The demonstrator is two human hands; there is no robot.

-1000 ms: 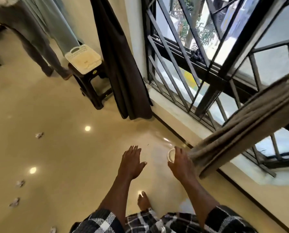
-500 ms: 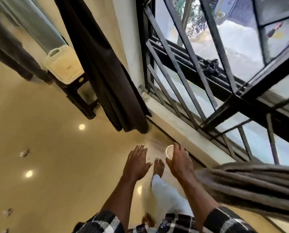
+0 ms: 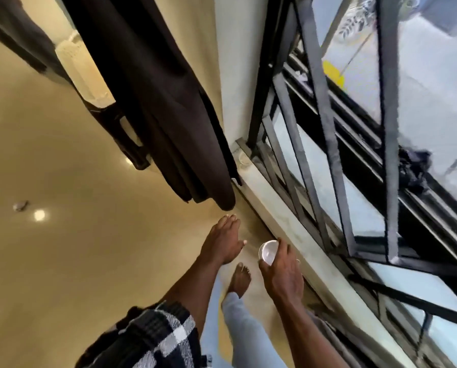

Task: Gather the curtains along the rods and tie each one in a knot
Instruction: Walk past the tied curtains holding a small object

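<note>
Hanging down from the top of the view, a dark brown curtain (image 3: pixel 153 107) falls in loose folds beside the pale wall strip at the left edge of the window, its rounded lower end just above the floor (image 3: pixel 70 248) and near the window sill (image 3: pixel 288 235). No knot shows in the part that is visible.

Below it, the left hand (image 3: pixel 223 244) reaches forward with palm down, fingers (image 3: pixel 228 224) straight and close together, thumb out to the side; it holds nothing and stops just short of the curtain's lower end without touching it. The right hand (image 3: pixel 281 273) is beside it, nearer the sill, its fingers curled round a small white cup-like object (image 3: pixel 268 252) whose round open end faces the camera. A ring shows on one finger of that hand.

Between the two forearms a bare foot (image 3: pixel 239 280) stands on the glossy beige floor, with a pale trouser leg behind it. A black-and-white checked sleeve (image 3: pixel 155 338) covers the left arm near the bottom edge.

To the right, a black metal window grille (image 3: pixel 325 144) with slanted bars runs along the sill, with bright ground outside. Behind the curtain on the left, a dark stool (image 3: pixel 121 134) carries a cream perforated basket (image 3: pixel 81 73), partly hidden by the fabric. Small scraps of litter (image 3: pixel 20 205) lie on the floor at the far left.
</note>
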